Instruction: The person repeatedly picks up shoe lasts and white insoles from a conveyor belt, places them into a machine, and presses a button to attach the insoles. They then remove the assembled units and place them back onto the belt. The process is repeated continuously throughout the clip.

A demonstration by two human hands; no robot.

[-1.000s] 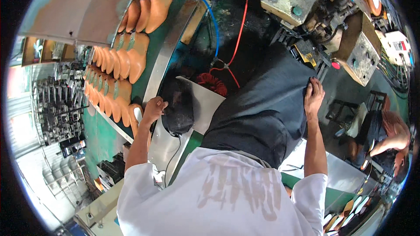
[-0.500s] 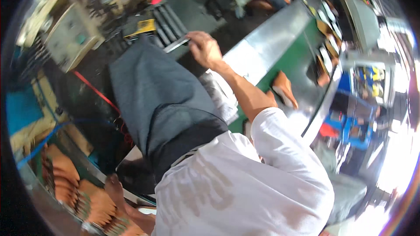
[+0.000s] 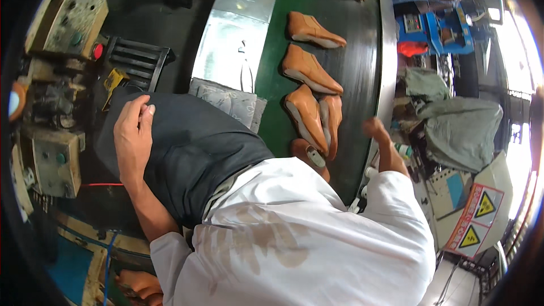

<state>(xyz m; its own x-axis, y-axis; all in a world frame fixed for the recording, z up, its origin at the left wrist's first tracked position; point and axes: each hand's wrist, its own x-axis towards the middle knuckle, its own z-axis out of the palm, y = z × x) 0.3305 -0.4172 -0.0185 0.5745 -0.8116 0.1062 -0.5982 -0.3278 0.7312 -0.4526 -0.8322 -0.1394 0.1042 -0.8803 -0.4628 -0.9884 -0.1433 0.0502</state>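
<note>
Two hands are seen anew: the left hand (image 3: 134, 136) now lies flat and loose on the dark trousers (image 3: 192, 147), while the right hand (image 3: 374, 127), its grip unclear, has come beside the tan shoes (image 3: 314, 114) on the green belt (image 3: 351, 51).

Matt tan leather boots (image 3: 310, 69) lie on a smooth green belt (image 3: 283, 34) edged with shiny metal rail (image 3: 387, 51).

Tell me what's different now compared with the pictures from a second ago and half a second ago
The view has swung round: the green conveyor belt with tan shoes now runs ahead. The right hand has reached out to the belt's metal rim, holding nothing. The left hand stays flat on the dark trouser leg, also empty.
</note>
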